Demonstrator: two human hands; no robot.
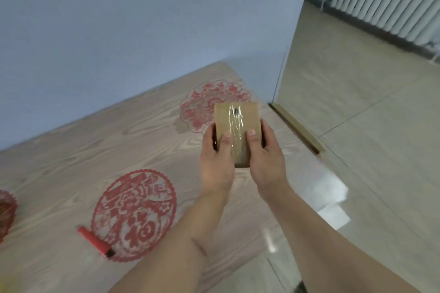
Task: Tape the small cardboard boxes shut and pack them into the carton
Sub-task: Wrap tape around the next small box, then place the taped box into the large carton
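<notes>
A small brown cardboard box [237, 123] is held up above the wooden table [71, 150], near its right end. A strip of clear shiny tape runs along the box's top face. My left hand [217, 150] grips its left side, thumb lying on top. My right hand [264, 150] grips the right side the same way, thumb on the tape's edge. No carton is in view.
Red paper-cut decorations lie on the table, one [134, 215] at the front, one [204, 104] behind the box. A red marker [95, 241] lies near the front one. The table's right edge borders tiled floor [357, 126]; a white radiator [392, 0] stands far right.
</notes>
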